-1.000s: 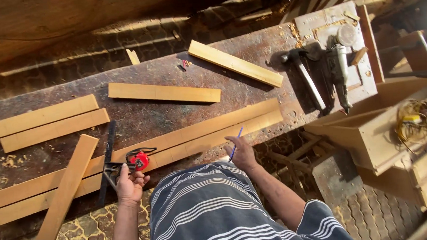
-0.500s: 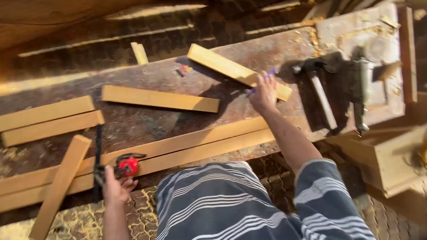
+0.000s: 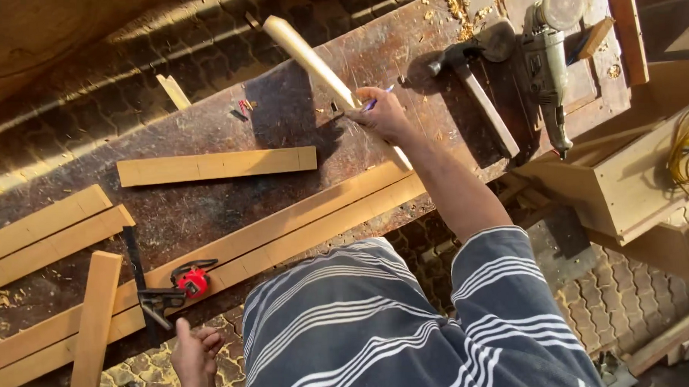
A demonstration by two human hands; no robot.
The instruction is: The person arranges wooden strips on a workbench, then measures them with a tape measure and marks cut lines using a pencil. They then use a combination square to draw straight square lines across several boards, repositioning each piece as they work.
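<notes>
Fingers, R hand [image 3: 384, 114], grip slat [image 3: 315, 63] nr hammer [image 3: 471, 87].

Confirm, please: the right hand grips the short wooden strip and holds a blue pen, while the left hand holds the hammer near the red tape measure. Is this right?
Not quite. In the head view the left hand holds nothing; it hangs open just below the red tape measure. The hammer lies untouched on the workbench. The right hand does grip the short wooden strip and holds a blue pen.
</notes>
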